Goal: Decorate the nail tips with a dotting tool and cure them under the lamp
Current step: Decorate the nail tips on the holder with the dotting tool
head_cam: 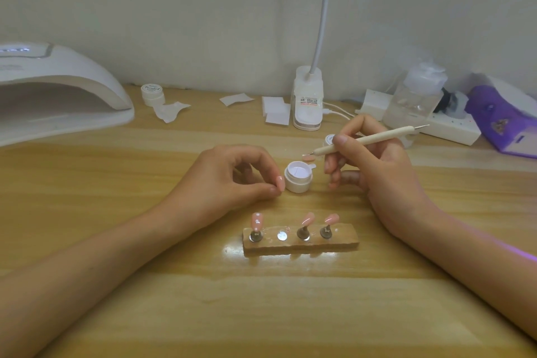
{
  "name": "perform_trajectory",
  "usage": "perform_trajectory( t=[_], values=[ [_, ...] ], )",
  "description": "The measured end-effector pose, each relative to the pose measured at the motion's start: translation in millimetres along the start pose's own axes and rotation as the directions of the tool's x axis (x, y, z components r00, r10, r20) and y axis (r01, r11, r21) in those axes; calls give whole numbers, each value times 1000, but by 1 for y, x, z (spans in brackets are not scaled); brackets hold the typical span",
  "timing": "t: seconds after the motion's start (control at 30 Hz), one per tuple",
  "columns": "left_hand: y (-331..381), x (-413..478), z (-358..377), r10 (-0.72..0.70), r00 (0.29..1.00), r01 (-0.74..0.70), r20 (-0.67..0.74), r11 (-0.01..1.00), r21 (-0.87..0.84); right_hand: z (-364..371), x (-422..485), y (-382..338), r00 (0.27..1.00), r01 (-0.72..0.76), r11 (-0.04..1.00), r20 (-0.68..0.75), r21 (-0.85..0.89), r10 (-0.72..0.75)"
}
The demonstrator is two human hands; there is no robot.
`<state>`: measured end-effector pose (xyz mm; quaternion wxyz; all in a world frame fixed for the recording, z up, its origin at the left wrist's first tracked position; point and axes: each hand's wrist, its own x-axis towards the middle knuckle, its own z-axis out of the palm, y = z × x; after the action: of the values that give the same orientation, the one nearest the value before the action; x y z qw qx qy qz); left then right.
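The left hand [232,180] pinches a pink tip [280,183] between thumb and first finger, right beside the open jar [297,176]. The right hand [377,171] grips the tool [363,139] like a pencil. The tool's thin point hangs just past the jar.

To do this step well, I think only the very point should dip in the jar and pick up a tiny bit. The left fingers should hold the tip still, low over the counter [174,299]. Then the point should touch it softly, straight down, so the dots come out round.

There is one tool. There is one lamp [58,90], far left of the left fingers. There are two jars: the open one between the fingers and a closed one far behind the left fingers. Three tips stand on the holder [300,247] just in front of the fingers, one is pinched, and what looks like one more lies by the tool's point.
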<state>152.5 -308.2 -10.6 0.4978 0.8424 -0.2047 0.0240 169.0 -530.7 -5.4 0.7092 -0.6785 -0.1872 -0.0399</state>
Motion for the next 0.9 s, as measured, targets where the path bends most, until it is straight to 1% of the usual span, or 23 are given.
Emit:
perform_trajectory(
  t=[0.13,0.37,0.5,0.6,0.8,0.9],
  values=[
    [1,1,0,2,999,-1,35,1000,-13,1,0,-2,1000,13,1000,2,-13,-13],
    [0,1,2,7,999,-8,38,1000,24,2,-3,-9,1000,-4,1000,-16,18,4],
    [0,1,2,19,999,-20,41,1000,15,8,-7,-9,996,-69,995,56,70,66],
    [1,1,2,23,999,-23,39,1000,18,15,-13,-6,990,-84,995,118,59,77],
    [1,0,1,34,999,-35,35,999,27,16,-12,-3,988,-99,995,120,27,95],
    [0,0,2,29,999,-30,43,999,21,16,-11,-1,983,-110,994,147,19,107]
  ],
)
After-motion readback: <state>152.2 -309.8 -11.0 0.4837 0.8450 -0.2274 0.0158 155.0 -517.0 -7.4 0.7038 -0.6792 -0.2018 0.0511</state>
